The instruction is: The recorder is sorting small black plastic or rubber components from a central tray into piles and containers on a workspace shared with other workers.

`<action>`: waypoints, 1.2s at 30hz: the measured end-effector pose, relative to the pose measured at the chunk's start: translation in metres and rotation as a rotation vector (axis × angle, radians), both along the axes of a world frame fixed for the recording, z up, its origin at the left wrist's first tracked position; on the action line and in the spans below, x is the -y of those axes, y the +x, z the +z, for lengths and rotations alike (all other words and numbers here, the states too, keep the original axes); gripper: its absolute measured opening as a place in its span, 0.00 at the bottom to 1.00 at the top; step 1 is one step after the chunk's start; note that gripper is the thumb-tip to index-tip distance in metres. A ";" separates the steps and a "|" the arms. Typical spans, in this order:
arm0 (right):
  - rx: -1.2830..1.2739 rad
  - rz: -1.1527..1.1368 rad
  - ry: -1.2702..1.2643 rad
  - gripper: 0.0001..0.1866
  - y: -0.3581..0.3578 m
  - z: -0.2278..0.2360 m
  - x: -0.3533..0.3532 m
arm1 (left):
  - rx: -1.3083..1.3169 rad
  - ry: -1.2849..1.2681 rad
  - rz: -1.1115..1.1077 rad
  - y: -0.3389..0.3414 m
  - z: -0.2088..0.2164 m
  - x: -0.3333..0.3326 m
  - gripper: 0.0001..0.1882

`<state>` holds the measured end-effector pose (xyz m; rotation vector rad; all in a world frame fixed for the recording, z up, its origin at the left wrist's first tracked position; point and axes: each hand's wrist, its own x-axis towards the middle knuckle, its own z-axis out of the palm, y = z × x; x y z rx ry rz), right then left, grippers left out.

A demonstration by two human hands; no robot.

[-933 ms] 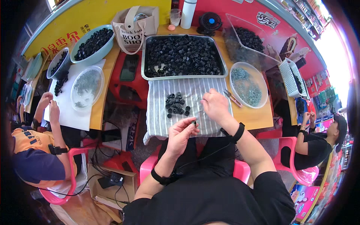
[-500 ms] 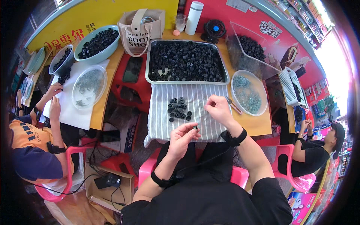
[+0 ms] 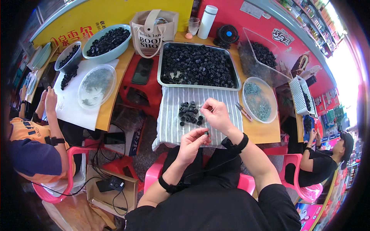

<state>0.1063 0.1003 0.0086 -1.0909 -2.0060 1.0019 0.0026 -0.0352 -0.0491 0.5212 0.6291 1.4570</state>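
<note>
My left hand (image 3: 191, 145) is closed in a pinch on a small black plastic cap (image 3: 207, 133), above the near edge of a grey-and-white striped cloth (image 3: 169, 129). Beyond it, my right hand (image 3: 217, 116) is pinched too; whatever its fingertips hold is too small or hidden to make out. Those fingertips are at the right side of a loose pile of black plastic caps (image 3: 188, 112) on the cloth. A metal tray (image 3: 198, 87) heaped with similar black parts stands just past the cloth.
Right of the cloth are tweezers (image 3: 243, 111) and a round tub (image 3: 273, 115) of small greenish metal pieces. Behind the tray stand a canvas bag (image 3: 169, 34), a white bottle (image 3: 207, 22) and a black fan (image 3: 226, 35). People sit working at left (image 3: 34, 150) and right (image 3: 322, 158).
My right hand has moved left, its fingertips now nearer the pile of caps. My left hand keeps its pinch on the cap. The whole view has shifted slightly.
</note>
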 end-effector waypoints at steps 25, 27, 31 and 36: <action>0.116 -0.006 0.074 0.05 -0.014 -0.008 -0.002 | 0.015 0.001 0.005 -0.001 0.003 -0.002 0.14; 0.214 -0.020 0.096 0.05 -0.014 -0.004 -0.002 | 0.019 0.002 0.008 -0.001 0.002 -0.002 0.14; 0.361 0.078 0.397 0.05 -0.020 -0.002 0.001 | 0.007 -0.010 0.019 0.001 0.002 0.004 0.13; 0.461 0.149 0.544 0.05 -0.026 0.006 0.006 | 0.033 0.015 0.017 0.002 -0.003 0.004 0.14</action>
